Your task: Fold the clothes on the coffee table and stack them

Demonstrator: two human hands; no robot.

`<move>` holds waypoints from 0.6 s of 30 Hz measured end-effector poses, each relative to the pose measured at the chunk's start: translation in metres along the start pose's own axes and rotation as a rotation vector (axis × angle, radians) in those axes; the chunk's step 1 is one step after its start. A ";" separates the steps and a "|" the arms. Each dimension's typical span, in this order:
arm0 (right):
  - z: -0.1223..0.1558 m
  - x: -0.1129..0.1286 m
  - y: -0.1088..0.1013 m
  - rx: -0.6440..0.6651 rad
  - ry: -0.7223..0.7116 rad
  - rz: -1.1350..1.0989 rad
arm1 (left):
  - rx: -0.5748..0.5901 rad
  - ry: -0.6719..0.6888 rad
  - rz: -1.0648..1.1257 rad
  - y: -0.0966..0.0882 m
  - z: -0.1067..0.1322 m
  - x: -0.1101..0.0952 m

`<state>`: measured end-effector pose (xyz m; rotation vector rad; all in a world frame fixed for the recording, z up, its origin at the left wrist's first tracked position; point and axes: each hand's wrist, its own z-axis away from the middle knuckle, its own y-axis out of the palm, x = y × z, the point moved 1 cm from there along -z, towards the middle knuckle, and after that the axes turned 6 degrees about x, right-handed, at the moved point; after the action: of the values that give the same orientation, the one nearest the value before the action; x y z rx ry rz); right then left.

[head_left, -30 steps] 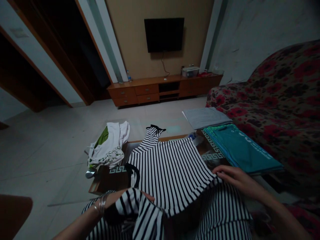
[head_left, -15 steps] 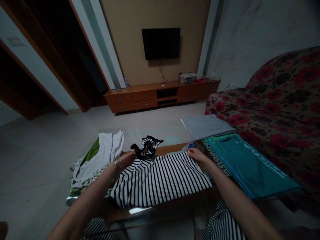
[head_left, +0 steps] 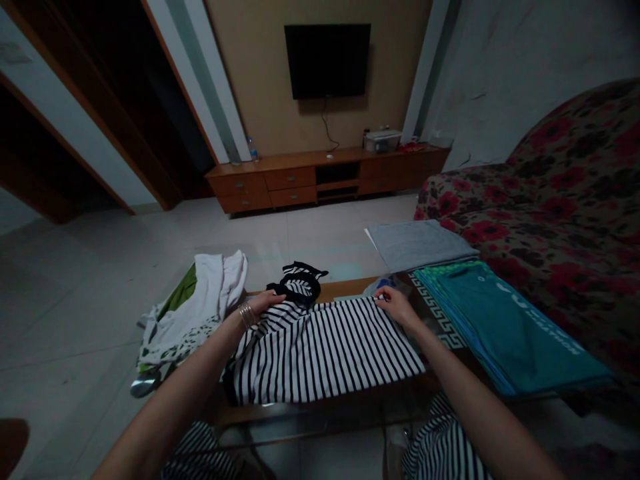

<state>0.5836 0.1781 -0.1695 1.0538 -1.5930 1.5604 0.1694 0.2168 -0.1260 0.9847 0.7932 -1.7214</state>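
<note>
Pinching the striped shirt (head_left: pixel 335 347) along its far edge, both sides at once! Left hand (head_left: pixel 263 305) grips the fabric just beside the bunched black trim (head_left: pixel 303 288), bracelets (head_left: pixel 247 313) round that wrist; right hand (head_left: pixel 395 307), well apart from it, nips the far right corner between thumb and fingers. And the shirt lies across the middle of the worktop (head_left: pixel 345 291), black and white all the way. To its left, a loose heap (head_left: pixel 215 293) of white and green clothes; to its right, a flat teal pile (head_left: pixel 525 320) with pale lettering, a grey cloth (head_left: pixel 420 241) just beyond. Out right, a flowered sofa (head_left: pixel 550 187)! Across the floor (head_left: pixel 280 233), a wooden cabinet (head_left: pixel 290 180) carries 1 bottle (head_left: pixel 253 148) and a plastic box (head_left: pixel 383 140), and above them, 1 black TV (head_left: pixel 327 60) on the wall!
</note>
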 end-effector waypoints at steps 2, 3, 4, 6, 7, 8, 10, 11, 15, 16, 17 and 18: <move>0.001 0.009 -0.008 -0.068 -0.069 -0.018 | -0.039 0.076 0.050 0.000 -0.005 -0.006; 0.001 0.010 -0.012 -0.110 -0.090 -0.030 | -0.072 0.121 0.076 0.000 -0.008 -0.008; 0.001 0.009 -0.014 -0.147 -0.099 -0.043 | -0.112 0.163 0.092 -0.001 -0.011 -0.009; -0.001 0.000 -0.015 -0.189 -0.081 -0.085 | -0.173 0.207 0.094 0.000 -0.019 -0.006; -0.002 -0.008 -0.013 -0.192 -0.050 -0.105 | -0.181 0.204 0.078 0.001 -0.023 -0.003; -0.003 -0.017 -0.010 -0.183 -0.004 -0.117 | -0.177 0.190 0.057 0.002 -0.027 0.000; -0.006 -0.033 -0.005 -0.146 0.107 -0.113 | -0.168 0.171 0.021 0.003 -0.033 0.006; -0.006 -0.040 -0.002 -0.128 0.159 -0.100 | -0.165 0.161 0.006 0.002 -0.034 0.009; -0.006 -0.046 0.000 -0.107 0.232 -0.055 | -0.123 0.089 -0.050 -0.012 -0.031 0.013; -0.005 -0.045 -0.001 -0.102 0.235 -0.046 | -0.105 0.064 -0.069 -0.018 -0.026 0.014; -0.004 -0.042 -0.001 -0.095 0.238 -0.039 | -0.086 0.040 -0.090 -0.024 -0.021 0.013; -0.002 -0.040 -0.002 -0.087 0.243 -0.033 | -0.068 0.019 -0.114 -0.030 -0.015 0.013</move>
<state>0.6029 0.1844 -0.2035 0.8056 -1.4559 1.5197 0.1421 0.2341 -0.1423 0.9263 0.9294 -1.7725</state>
